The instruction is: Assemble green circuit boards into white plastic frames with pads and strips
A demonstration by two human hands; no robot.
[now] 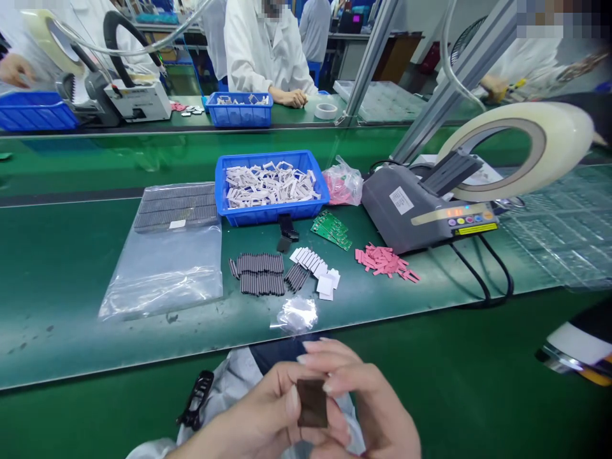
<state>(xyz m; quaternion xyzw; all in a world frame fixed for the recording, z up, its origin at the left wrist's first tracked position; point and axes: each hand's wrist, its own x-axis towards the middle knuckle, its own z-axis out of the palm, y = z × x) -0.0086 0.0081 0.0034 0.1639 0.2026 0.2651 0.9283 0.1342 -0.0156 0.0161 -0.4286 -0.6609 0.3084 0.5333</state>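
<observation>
A small dark square piece (312, 404) is held over the lap, in front of the bench edge. My left hand (272, 408) grips its left side between thumb and fingers. On its right side, the fingertips of my right hand (368, 398) press against it. Beyond the hands lie a clear plastic scrap (297, 315), rows of dark strips (261, 274), white square pieces (327, 285) and a pile of pink strips (385, 262). Green circuit boards (331, 229) rest behind them, beside small black parts (287, 233).
A blue bin (272, 213) of white frames stands at the back. Plastic bags (167, 268) lie left. The grey tape dispenser (406, 210) with its large roll stands right, cables hanging forward. Across the bench sits a person in white (268, 51). Clear trays (564, 223) lie far right.
</observation>
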